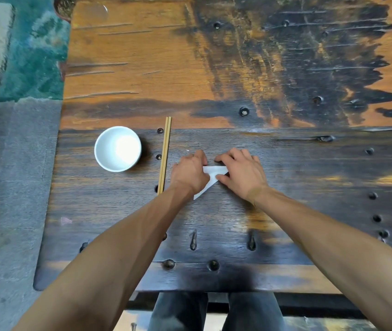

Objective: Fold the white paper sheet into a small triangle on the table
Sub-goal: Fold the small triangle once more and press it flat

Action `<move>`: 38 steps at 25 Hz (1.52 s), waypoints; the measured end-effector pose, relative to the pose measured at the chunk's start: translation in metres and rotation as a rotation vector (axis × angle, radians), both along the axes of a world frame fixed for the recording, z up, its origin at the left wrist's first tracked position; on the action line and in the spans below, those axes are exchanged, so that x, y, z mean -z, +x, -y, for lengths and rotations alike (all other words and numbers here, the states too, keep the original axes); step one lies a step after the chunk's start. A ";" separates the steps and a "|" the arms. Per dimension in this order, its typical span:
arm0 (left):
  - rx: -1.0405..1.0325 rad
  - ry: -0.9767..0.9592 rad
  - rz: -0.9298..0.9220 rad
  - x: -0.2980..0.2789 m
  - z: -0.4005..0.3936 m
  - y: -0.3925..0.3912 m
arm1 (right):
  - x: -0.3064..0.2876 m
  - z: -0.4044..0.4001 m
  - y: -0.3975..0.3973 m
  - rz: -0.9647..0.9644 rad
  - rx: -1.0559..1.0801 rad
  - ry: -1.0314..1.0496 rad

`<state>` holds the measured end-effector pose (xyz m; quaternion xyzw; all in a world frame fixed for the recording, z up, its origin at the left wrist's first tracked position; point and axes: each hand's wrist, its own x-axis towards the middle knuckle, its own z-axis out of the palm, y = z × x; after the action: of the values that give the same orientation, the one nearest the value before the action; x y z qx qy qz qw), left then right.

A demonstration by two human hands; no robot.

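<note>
White glazed bowl point(117, 148) stands at the left of the dark wooden surface point(309, 163), upright, nothing visible inside it. Just right of it lies a pair of chopsticks point(164, 155), side by side, pointing away from me. I read both as set off to the side so the working patch stays free.

Next right, my left hand point(190, 172) sits on the left part of the white paper sheet point(210, 179). Knuckles up, fingers curled down onto the paper. Its grip looks like a press-and-pinch on the sheet's left edge, though the fingertips are hidden under the hand, so I can't say exactly how they close.

The sheet itself lies flat on the surface between the two hands, already showing a triangular outline: a straight top edge, and a point running down toward me, below the left wrist. Most of it is covered by the hands.

My right hand point(240, 172) rests on the sheet's right corner, fingers bent with the tips pressed down on the surface and paper, thumb along the sloping lower edge. Its grip is narrow, pinning rather than lifting. My guess is that it holds the corner while the crease is set.

Judgement: the fold is well along, and the hands are placed to keep the layers aligned. The risk is the layers slipping if either hand lets up early.

Far right, only bare wood with dark studs.
</note>
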<state>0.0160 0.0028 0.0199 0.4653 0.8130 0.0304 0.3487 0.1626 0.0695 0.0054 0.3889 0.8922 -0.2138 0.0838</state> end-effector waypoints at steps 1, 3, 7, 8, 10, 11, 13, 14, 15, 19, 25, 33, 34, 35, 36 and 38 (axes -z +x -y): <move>-0.034 -0.012 0.060 0.000 -0.001 -0.003 | 0.001 -0.001 -0.001 -0.002 0.015 -0.017; -0.075 -0.028 0.153 -0.001 -0.001 -0.007 | 0.002 -0.002 -0.003 -0.021 0.037 -0.043; -0.172 0.029 0.324 0.002 0.003 -0.015 | 0.001 -0.005 -0.004 -0.041 0.082 -0.103; -0.194 0.054 0.361 0.001 0.004 -0.015 | 0.000 -0.006 -0.005 -0.066 0.104 -0.135; -0.207 0.120 0.370 -0.001 0.003 -0.016 | -0.004 -0.010 -0.005 -0.170 0.197 -0.232; -0.210 0.154 0.364 -0.002 0.003 -0.016 | -0.005 -0.012 -0.005 -0.245 0.286 -0.296; -0.234 0.207 0.371 -0.003 0.001 -0.016 | -0.007 -0.012 -0.004 -0.385 0.464 -0.422; -0.243 0.217 0.373 -0.003 0.001 -0.016 | -0.007 -0.011 -0.004 -0.425 0.523 -0.476; -0.250 0.216 0.375 -0.002 0.000 -0.016 | -0.006 -0.010 -0.003 -0.442 0.561 -0.526; -0.358 0.153 0.477 0.003 -0.002 -0.016 | -0.001 -0.009 -0.004 -0.462 0.690 -0.737; -0.169 0.129 0.249 0.008 0.004 -0.021 | -0.001 -0.007 -0.007 -0.224 0.504 -0.479; 0.013 0.197 0.191 0.011 -0.001 -0.022 | 0.004 -0.006 -0.005 -0.133 0.245 -0.199; 0.026 0.197 0.172 0.011 -0.001 -0.022 | 0.005 -0.003 -0.002 -0.149 0.244 -0.144; 0.042 0.197 0.151 0.012 -0.001 -0.022 | 0.005 0.000 0.001 -0.174 0.232 -0.071; 0.056 0.200 0.133 0.012 0.000 -0.022 | 0.005 0.006 0.005 -0.203 0.190 0.017; 0.068 0.217 0.116 0.013 0.001 -0.024 | 0.007 0.019 0.016 -0.238 0.007 0.183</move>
<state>-0.0076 0.0021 0.0069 0.5251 0.7671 0.1333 0.3435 0.1791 0.0508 -0.0016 0.3698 0.9103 -0.1766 -0.0591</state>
